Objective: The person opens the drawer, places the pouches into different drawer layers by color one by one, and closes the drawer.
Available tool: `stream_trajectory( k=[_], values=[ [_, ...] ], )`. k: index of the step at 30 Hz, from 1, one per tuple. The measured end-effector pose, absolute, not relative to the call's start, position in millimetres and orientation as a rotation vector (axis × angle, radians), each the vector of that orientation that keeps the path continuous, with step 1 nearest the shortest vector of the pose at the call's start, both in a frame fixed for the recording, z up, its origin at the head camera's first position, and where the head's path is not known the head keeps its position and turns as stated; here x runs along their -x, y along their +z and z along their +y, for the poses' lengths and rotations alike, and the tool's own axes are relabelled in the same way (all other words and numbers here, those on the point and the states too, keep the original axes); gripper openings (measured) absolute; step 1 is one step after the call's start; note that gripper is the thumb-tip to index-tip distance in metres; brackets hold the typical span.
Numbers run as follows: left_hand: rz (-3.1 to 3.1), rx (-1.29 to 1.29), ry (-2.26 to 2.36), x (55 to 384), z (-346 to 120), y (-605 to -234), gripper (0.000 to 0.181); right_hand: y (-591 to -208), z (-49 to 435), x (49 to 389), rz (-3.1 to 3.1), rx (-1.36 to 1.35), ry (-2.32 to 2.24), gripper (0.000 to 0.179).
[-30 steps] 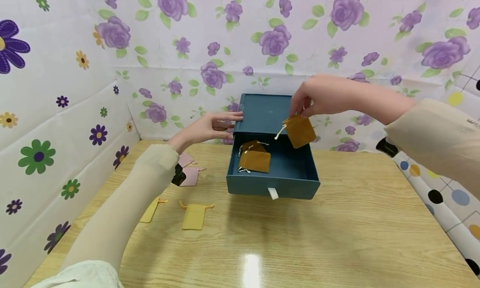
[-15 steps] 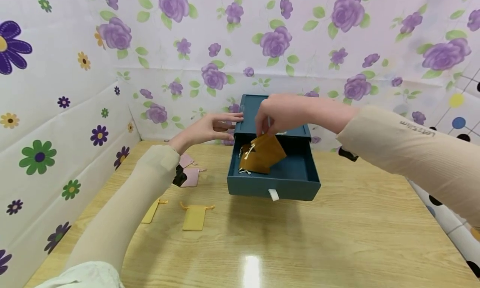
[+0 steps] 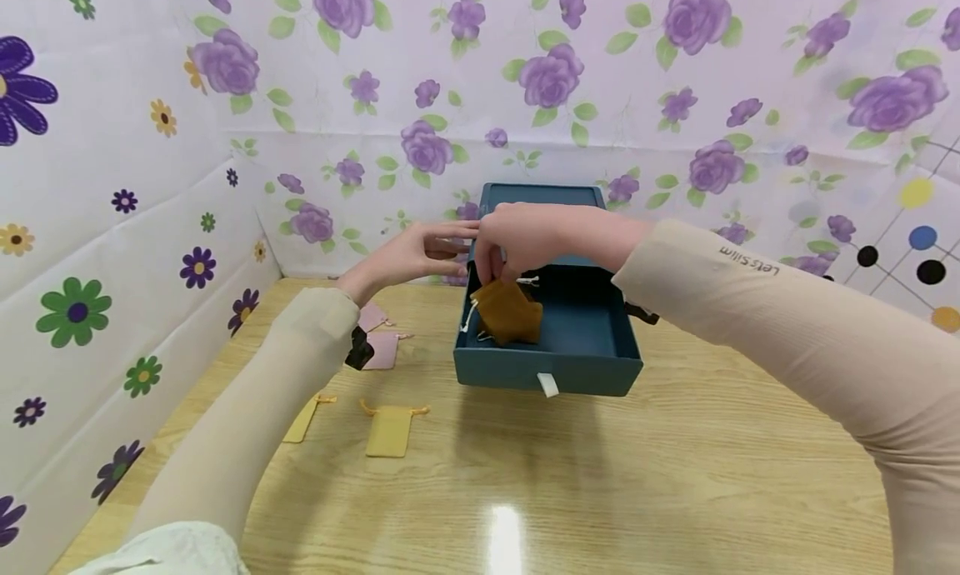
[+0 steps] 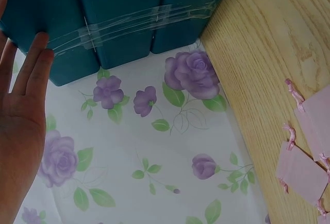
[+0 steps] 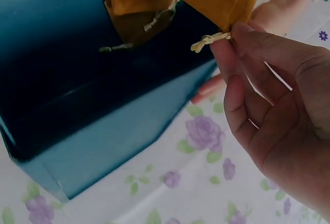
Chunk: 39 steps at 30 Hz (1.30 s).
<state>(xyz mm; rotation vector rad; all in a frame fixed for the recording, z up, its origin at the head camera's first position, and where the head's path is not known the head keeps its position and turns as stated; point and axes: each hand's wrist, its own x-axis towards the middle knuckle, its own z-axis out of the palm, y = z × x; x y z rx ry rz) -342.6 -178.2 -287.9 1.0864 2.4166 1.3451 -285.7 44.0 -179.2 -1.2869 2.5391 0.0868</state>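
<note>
My right hand (image 3: 532,235) pinches a brown drawstring pouch (image 3: 504,308) by its top, over the left side of the pulled-out blue drawer (image 3: 581,321). In the right wrist view the pouch's pale cord sticks out beside the thumb, and other brown pouches (image 5: 138,5) lie in the drawer below it. The head view mostly hides those behind the held one. My left hand (image 3: 408,254) has its fingers extended against the left side of the blue drawer box (image 3: 543,195). Clear tape (image 4: 134,24) runs across the box's sections in the left wrist view.
Pink pouches (image 3: 382,350) lie on the wooden table (image 3: 675,475) by my left wrist. Nearer the front are two yellow pouches (image 3: 388,432). A white pull tab (image 3: 548,384) hangs from the drawer front. Flowered cloth (image 3: 337,167) covers the walls behind and at the left.
My right hand has carried the brown pouch leftward and down, from the drawer's right side to over the pouches on the left. The left hand stays at the box.
</note>
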Motion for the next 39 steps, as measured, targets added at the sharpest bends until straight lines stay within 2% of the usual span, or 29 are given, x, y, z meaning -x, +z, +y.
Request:
stream_trajectory(
  k=[12,39],
  values=[
    [2.403,-1.124,1.348,343.1,-178.2,-290.1,0.057,-210.4,38.1,290.8,2.589,1.331,0.169,0.023],
    [2.366,-1.159,1.359,344.7,-177.7,-292.1,0.058,-223.8,24.3,288.6,2.541,1.253,0.318,0.016]
  ],
)
